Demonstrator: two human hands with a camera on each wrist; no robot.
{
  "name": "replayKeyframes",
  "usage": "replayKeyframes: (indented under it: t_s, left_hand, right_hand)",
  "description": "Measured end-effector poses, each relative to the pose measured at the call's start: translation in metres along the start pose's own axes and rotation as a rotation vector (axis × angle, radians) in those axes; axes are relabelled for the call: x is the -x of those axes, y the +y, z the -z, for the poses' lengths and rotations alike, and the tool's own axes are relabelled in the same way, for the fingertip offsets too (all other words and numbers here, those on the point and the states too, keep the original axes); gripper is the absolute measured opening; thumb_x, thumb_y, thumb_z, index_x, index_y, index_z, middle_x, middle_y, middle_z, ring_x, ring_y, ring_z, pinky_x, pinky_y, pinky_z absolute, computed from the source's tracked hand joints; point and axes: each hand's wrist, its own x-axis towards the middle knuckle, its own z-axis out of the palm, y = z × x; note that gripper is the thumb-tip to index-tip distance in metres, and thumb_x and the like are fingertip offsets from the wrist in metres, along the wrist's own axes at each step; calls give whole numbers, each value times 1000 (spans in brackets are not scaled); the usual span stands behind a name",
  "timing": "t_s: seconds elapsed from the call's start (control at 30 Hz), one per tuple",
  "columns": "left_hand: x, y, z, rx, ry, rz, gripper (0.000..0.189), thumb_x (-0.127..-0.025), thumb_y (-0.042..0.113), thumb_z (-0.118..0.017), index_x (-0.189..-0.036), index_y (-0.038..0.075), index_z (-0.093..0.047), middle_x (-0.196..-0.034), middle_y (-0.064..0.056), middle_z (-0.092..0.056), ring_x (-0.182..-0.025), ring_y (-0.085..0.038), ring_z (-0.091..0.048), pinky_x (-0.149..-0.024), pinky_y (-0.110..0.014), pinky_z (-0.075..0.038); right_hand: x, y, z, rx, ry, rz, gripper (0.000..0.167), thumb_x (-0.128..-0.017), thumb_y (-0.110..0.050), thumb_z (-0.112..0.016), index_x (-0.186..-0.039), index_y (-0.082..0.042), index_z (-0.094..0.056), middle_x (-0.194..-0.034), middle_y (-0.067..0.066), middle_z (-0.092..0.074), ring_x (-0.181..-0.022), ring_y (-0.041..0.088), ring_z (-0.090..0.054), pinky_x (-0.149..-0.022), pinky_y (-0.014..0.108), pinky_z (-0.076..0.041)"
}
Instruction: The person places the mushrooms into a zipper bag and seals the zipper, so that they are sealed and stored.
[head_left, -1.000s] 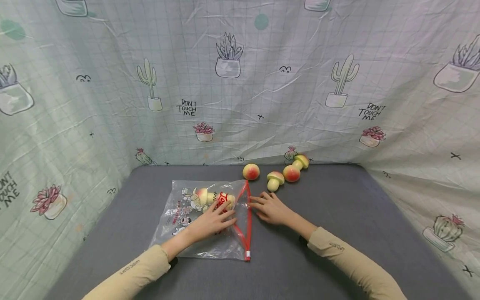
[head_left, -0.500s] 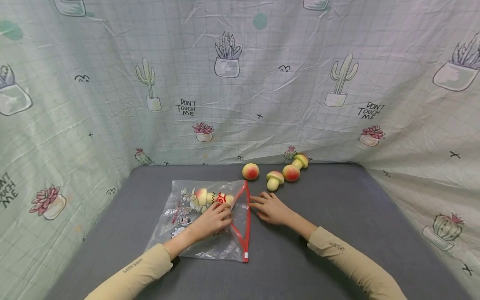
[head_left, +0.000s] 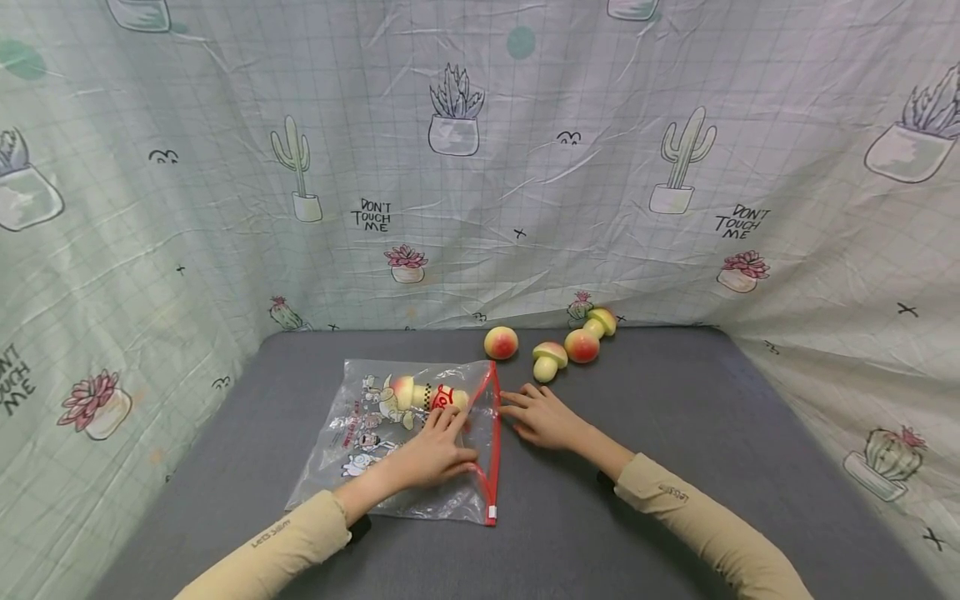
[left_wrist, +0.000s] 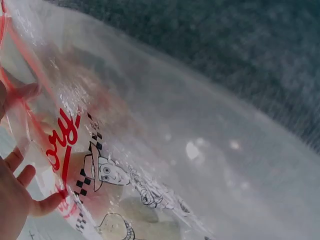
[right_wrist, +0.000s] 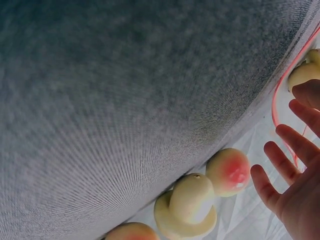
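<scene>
A clear zip bag (head_left: 333,450) with a red-edged mouth and cartoon print lies flat on the grey table. Inside it, a toy mushroom (head_left: 403,390) with a red-yellow cap shows through the plastic; print partly covers the contents. My left hand (head_left: 429,454) rests on the bag near its mouth, fingers spread, the thumb by the red edge. In the left wrist view those fingers (left_wrist: 26,175) lie against the printed plastic. My right hand (head_left: 546,418) is at the red zip strip (head_left: 497,442), with its fingertips touching or very near it. Spread fingers (right_wrist: 280,162) show in the right wrist view.
Beyond my right hand lie more toy mushrooms: one upright-capped mushroom (head_left: 550,362), a red-capped one (head_left: 582,346), another behind it (head_left: 602,322), and a round-looking one (head_left: 501,342) farther left. A patterned cloth (head_left: 480,208) hangs behind the table.
My left hand has shifted slightly toward the near side of the bag's mouth, its thumb and fingers spreading apart. My right hand has stayed in place.
</scene>
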Motion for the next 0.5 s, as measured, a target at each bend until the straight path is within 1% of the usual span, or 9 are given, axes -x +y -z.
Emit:
replayKeyframes:
  t_s: [0.07, 0.13, 0.23, 0.3, 0.4, 0.5]
  left_hand:
    - [1, 1, -1, -1, 1, -1, 20, -86, 44, -49, -79, 27, -57, -116, -13, -48, -110, -28, -35, -88, -46, -31]
    - [2, 1, -2, -9, 15, -10, 18, -86, 43, -49, -81, 27, -56, -114, -10, -47, -112, -28, -34, -88, -46, -31]
    - [2, 1, -4, -31, 68, -32, 15, -85, 42, -52, -85, 28, -55, -115, -10, -47, -113, -30, -36, -87, -47, -31]
    - [2, 3, -4, -63, 104, -49, 13, -83, 41, -54, -88, 29, -55, -116, -9, -48, -113, -31, -39, -87, -48, -33]
    - [2, 6, -2, -157, 130, -75, 16, -80, 41, -57, -91, 31, -54, -117, -5, -52, -112, -34, -43, -86, -50, -37]
    - [2, 9, 0, -260, 127, -88, 18, -78, 42, -58, -92, 32, -52, -116, 1, -54, -112, -35, -44, -85, -51, -38]
  right_hand:
    - [0, 0, 0, -1, 0, 2, 39, -83, -24, -58, -122, -20, -54, -131, 4, -50, -100, 19, -47, -74, 36, -41]
    - [0, 0, 0, -6, 0, 2, 39, -83, -24, -58, -122, -20, -54, -131, 4, -50, -99, 19, -47, -74, 36, -41]
    - [0, 1, 0, -6, 15, 11, 39, -82, -23, -60, -121, -20, -55, -130, 4, -51, -98, 19, -48, -72, 36, -42]
    - [0, 1, -1, -5, 28, 18, 38, -82, -23, -61, -120, -19, -56, -129, 5, -51, -96, 19, -48, -71, 35, -41]
    - [0, 1, 0, -6, 33, 20, 39, -82, -23, -61, -120, -20, -56, -129, 5, -52, -96, 19, -48, -70, 35, -41]
    - [0, 2, 0, -11, 18, 8, 39, -82, -23, -60, -121, -21, -55, -130, 4, -51, -97, 19, -48, -71, 35, -42]
